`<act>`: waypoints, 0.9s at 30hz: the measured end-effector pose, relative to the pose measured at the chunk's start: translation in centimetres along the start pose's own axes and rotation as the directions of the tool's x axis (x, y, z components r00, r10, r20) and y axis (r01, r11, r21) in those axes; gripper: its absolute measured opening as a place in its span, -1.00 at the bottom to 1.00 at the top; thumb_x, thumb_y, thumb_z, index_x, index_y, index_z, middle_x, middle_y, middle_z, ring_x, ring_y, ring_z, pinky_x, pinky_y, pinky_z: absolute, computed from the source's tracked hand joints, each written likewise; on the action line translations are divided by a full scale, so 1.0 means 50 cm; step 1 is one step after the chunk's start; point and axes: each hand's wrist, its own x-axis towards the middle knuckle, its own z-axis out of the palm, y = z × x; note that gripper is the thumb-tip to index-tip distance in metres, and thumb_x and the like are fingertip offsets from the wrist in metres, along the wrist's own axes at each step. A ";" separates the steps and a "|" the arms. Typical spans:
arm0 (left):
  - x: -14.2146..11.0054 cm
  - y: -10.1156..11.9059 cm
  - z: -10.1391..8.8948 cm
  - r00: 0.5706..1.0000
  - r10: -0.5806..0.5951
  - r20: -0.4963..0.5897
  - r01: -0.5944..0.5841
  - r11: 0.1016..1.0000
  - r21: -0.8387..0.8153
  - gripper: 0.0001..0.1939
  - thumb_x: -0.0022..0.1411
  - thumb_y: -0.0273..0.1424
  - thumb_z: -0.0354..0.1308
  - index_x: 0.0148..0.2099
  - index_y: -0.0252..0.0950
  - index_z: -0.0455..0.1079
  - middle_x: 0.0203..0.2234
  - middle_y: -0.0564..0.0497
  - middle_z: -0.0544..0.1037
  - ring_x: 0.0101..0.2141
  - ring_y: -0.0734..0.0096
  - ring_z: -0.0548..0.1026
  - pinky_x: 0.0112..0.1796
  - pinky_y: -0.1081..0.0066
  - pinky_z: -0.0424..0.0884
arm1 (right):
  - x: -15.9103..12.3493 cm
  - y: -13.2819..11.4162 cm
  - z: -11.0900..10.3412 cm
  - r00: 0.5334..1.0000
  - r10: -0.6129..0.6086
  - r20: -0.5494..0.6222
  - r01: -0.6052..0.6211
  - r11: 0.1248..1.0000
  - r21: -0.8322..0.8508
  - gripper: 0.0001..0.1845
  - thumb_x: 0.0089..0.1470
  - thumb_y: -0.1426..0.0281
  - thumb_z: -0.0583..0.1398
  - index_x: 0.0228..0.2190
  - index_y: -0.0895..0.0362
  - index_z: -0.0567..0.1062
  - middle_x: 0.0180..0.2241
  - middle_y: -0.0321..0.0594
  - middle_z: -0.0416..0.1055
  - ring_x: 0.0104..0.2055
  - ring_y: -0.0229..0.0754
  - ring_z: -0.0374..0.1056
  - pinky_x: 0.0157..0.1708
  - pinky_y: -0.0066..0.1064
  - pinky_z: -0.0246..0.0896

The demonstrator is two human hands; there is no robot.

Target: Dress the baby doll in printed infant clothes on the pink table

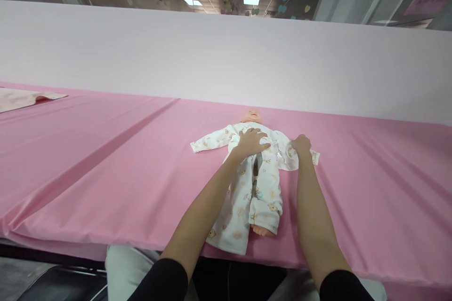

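Observation:
A baby doll (253,116) lies on its back on the pink table cover (106,150), dressed in a white printed romper (247,197). Its head points away from me and one bare foot shows at the near end. My left hand (251,142) lies flat on the doll's chest with the fingers spread over the romper's front. My right hand (302,146) is closed on the romper's sleeve at the doll's arm on the right. The romper's front is partly open down the middle.
A folded pale pink cloth (24,99) lies at the far left of the table. A pale pink partition (226,56) runs along the far side. The table's near edge is right at my lap.

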 end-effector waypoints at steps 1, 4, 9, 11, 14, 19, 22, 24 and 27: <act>-0.003 0.002 0.000 1.000 -0.007 -0.002 0.007 1.000 0.004 -0.56 0.15 -0.08 0.01 0.03 -0.10 0.34 0.10 -0.06 0.31 0.12 0.08 0.18 0.05 -0.16 0.07 | -0.002 0.000 -0.002 1.000 0.022 -0.003 -0.022 0.999 0.046 -0.59 -0.25 0.64 0.10 -0.24 0.34 0.43 -0.34 0.16 0.40 -0.17 0.17 0.34 -0.24 -0.13 0.23; -0.011 0.011 0.000 1.000 -0.026 -0.015 0.026 0.999 0.038 -0.57 0.16 -0.10 0.00 0.05 -0.10 0.33 0.11 -0.05 0.30 0.12 0.11 0.18 0.06 -0.11 0.09 | -0.003 -0.004 -0.015 0.998 0.047 -0.049 -0.035 0.976 0.214 -0.50 -0.27 0.67 0.09 -0.18 0.28 0.42 -0.25 0.07 0.38 -0.12 0.08 0.33 -0.18 -0.19 0.24; -0.019 0.025 -0.006 0.999 -0.031 0.043 0.025 0.992 0.122 -0.52 0.21 -0.07 -0.09 0.13 -0.07 0.24 0.20 -0.04 0.15 0.20 0.01 0.02 0.06 -0.23 -0.03 | 0.006 -0.040 -0.041 0.993 0.094 -0.066 -0.044 0.839 0.542 -0.44 -0.21 0.66 0.05 -0.08 0.20 0.36 -0.29 -0.14 0.39 -0.35 -0.21 0.38 -0.40 -0.41 0.31; -0.024 0.040 -0.016 0.990 -0.062 0.128 0.042 0.987 0.152 -0.42 0.19 0.01 -0.10 0.20 -0.07 0.15 0.26 -0.09 0.02 0.23 -0.13 -0.12 0.04 -0.32 -0.15 | 0.002 -0.068 -0.050 0.996 0.072 -0.044 -0.026 0.754 0.657 -0.46 -0.21 0.65 0.06 -0.10 0.19 0.37 -0.35 -0.19 0.40 -0.40 -0.26 0.37 -0.46 -0.47 0.30; -0.050 0.087 -0.051 0.967 -0.098 0.237 0.034 0.965 0.261 -0.32 0.15 0.02 -0.04 0.24 -0.17 0.09 0.28 -0.20 -0.08 0.23 -0.26 -0.19 0.02 -0.37 -0.22 | -0.021 -0.113 -0.054 1.000 0.011 0.019 -0.022 0.605 0.796 -0.50 -0.28 0.67 0.09 -0.19 0.20 0.43 -0.41 -0.23 0.40 -0.45 -0.28 0.35 -0.51 -0.49 0.27; -0.145 0.197 -0.165 0.802 0.135 0.581 -0.271 0.950 0.153 -0.58 -0.01 -0.32 0.24 -0.08 -0.38 0.39 -0.19 -0.16 0.48 -0.16 0.09 0.44 -0.20 0.15 0.39 | -0.066 -0.157 -0.046 0.989 -0.113 0.093 -0.009 0.584 0.812 -0.58 -0.32 0.63 0.14 -0.29 0.20 0.48 -0.41 -0.24 0.41 -0.44 -0.27 0.33 -0.45 -0.44 0.25; -0.208 0.252 -0.213 0.731 0.247 0.636 -0.368 0.927 0.064 -0.84 -0.07 -0.47 0.25 -0.36 -0.44 0.45 -0.50 -0.06 0.48 -0.46 0.26 0.46 -0.49 0.37 0.35 | -0.073 -0.163 -0.042 0.981 -0.161 0.108 0.016 0.624 0.781 -0.62 -0.31 0.60 0.16 -0.31 0.20 0.49 -0.41 -0.25 0.42 -0.41 -0.27 0.32 -0.37 -0.42 0.24; -0.238 0.279 -0.217 0.720 0.194 0.667 -0.358 0.926 0.117 -0.93 -0.05 -0.61 0.17 -0.42 -0.46 0.46 -0.56 -0.06 0.46 -0.50 0.27 0.45 -0.54 0.39 0.30 | -0.072 -0.164 -0.042 0.978 -0.180 0.101 0.036 0.632 0.774 -0.63 -0.30 0.59 0.16 -0.32 0.20 0.50 -0.41 -0.25 0.42 -0.39 -0.26 0.33 -0.33 -0.41 0.24; -0.259 0.299 -0.195 0.678 0.198 0.708 -0.402 0.906 0.132 -0.90 -0.06 -0.67 0.15 -0.43 -0.45 0.46 -0.56 -0.07 0.47 -0.52 0.27 0.44 -0.58 0.39 0.27 | -0.071 -0.163 -0.043 0.978 -0.194 0.082 0.064 0.645 0.762 -0.64 -0.30 0.59 0.15 -0.34 0.19 0.50 -0.40 -0.25 0.43 -0.37 -0.26 0.33 -0.30 -0.40 0.23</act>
